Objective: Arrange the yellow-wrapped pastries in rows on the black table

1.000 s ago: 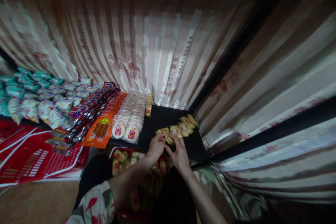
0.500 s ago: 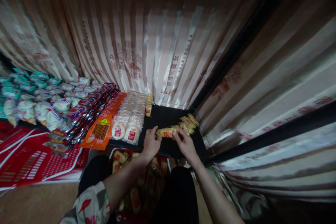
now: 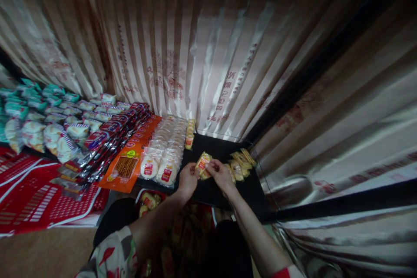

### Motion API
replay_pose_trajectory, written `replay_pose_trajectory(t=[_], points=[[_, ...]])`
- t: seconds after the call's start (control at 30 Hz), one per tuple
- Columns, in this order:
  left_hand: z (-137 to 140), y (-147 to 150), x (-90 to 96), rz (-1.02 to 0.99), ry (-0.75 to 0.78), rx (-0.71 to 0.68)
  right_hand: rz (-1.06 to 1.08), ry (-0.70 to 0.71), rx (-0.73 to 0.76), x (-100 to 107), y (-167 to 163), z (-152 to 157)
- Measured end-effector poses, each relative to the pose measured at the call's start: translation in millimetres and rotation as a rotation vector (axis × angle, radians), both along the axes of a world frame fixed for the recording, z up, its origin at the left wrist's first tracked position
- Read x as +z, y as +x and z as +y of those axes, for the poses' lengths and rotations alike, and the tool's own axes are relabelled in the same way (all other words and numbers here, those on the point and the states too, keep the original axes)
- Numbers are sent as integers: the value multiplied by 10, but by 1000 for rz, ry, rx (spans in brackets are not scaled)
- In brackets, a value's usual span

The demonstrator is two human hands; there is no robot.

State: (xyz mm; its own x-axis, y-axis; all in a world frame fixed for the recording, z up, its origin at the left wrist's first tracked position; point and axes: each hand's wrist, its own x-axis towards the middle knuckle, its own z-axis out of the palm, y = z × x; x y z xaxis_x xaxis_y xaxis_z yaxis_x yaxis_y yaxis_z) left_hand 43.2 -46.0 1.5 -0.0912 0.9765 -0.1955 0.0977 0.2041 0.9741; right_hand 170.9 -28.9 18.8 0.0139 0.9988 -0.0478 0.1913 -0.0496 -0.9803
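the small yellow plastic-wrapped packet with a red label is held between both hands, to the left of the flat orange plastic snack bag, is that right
Not to the left: the head view shows the small yellow packet, held between the left hand and right hand, to the right of the flat orange plastic snack bag.

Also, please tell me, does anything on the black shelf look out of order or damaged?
Slightly: the small yellow packets beyond the right hand lie slanted, some overlapping, while the short yellow row beside the white cracker packs is straight. I see no spill or tear, though the picture is dim.
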Motion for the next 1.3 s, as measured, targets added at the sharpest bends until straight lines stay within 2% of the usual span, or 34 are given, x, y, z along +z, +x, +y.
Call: replay_pose_trajectory(t=[0.07, 0.2, 0.33, 0.43, 0.53, 0.7, 0.97, 1.3], points=[[28, -25, 33, 74, -3, 53, -41, 6, -14, -46, -42, 136], [37, -14, 97, 201, 41, 133, -274, 78, -67, -107, -111, 447], [128, 54, 88, 130, 94, 65, -457, 93, -63, -155, -237, 688], [278, 81, 41, 65, 65, 58, -534, 96, -73, -188, -342, 799], [416, 79, -21, 17, 5, 74, -526, 131, -81, -231, -412, 884], [525, 56, -110, -5, 38, 56, -529, 161, -47, -294, -470, 996], [630, 46, -164, -15, 53, 61, -597, 206, -75, -369, -532, 1068], [597, 12, -134, 34, 46, 43, -570, 141, -117, -305, -510, 963]])
